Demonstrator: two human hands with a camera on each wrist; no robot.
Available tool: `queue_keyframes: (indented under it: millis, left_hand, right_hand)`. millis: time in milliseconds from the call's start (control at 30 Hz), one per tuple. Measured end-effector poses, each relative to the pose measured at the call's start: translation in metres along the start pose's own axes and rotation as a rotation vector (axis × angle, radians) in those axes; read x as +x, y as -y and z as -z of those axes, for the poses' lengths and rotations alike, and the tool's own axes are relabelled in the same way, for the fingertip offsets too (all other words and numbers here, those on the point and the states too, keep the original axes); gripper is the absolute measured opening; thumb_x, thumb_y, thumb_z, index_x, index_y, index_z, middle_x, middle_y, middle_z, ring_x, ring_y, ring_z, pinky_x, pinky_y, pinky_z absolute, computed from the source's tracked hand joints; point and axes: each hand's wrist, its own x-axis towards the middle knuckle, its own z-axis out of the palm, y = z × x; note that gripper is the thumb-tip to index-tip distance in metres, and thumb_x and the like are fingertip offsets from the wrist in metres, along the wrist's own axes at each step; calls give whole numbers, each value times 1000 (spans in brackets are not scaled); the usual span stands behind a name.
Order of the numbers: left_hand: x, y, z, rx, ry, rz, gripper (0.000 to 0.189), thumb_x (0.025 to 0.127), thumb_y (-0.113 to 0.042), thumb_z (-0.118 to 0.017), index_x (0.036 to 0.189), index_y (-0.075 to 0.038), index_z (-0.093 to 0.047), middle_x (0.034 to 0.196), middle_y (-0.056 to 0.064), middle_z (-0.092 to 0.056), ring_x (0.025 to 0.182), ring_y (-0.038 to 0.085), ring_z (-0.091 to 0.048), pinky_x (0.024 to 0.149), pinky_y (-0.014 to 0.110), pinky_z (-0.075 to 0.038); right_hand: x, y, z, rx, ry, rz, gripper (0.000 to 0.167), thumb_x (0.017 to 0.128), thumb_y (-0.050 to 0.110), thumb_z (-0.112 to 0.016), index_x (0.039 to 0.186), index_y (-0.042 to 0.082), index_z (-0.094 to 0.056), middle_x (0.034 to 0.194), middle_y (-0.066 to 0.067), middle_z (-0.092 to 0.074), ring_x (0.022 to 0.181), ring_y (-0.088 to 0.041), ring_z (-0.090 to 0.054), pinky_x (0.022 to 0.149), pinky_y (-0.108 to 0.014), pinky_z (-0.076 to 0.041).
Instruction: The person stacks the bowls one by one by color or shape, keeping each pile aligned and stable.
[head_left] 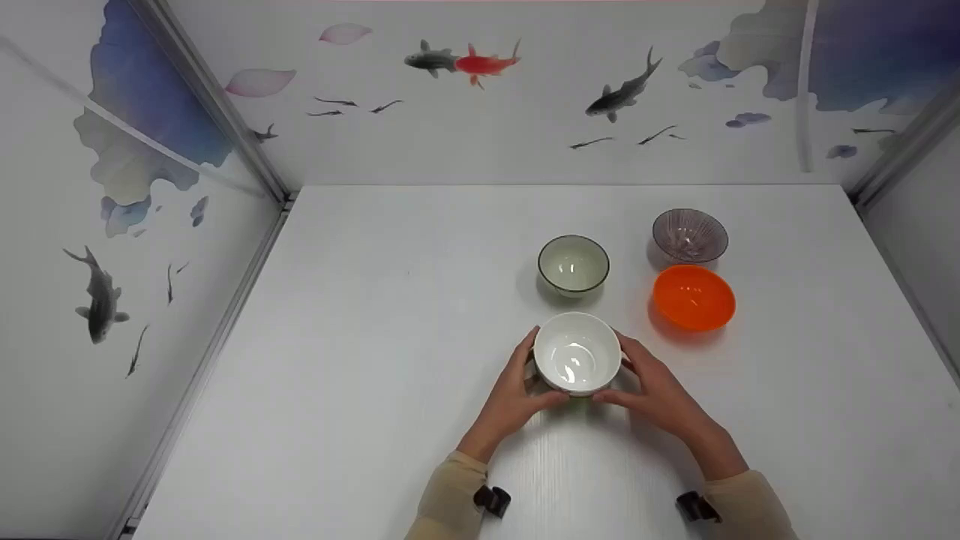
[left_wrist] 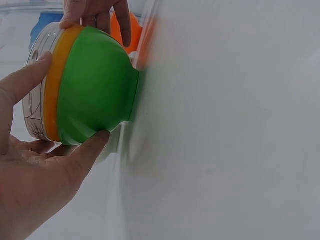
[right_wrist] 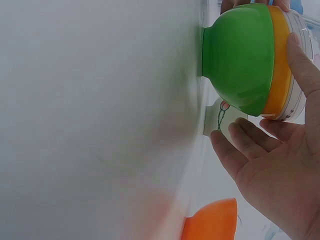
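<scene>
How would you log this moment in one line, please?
Left hand, right hand: holding bowl stack; top: white bowl; bottom: green bowl; farther right: orange bowl, purple bowl

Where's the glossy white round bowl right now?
In the head view, the white bowl is right of centre, between the left hand and right hand, just below the pale green round bowl.
</scene>
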Motion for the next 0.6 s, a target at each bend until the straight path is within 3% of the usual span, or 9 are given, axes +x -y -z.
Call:
queue_keyframes:
  millis: [600]
  left_hand:
    - [0, -2, -1, 53, -15, 11, 101, 84, -29, -81, 160, -13, -17, 164, 8, -28, 152, 26, -29, 122, 43, -33]
  right_hand:
    - [0, 2, 2, -15, 10, -5, 98, 76, 29, -87, 155, 13, -32, 157, -9, -40, 143, -34, -40, 114, -54, -40]
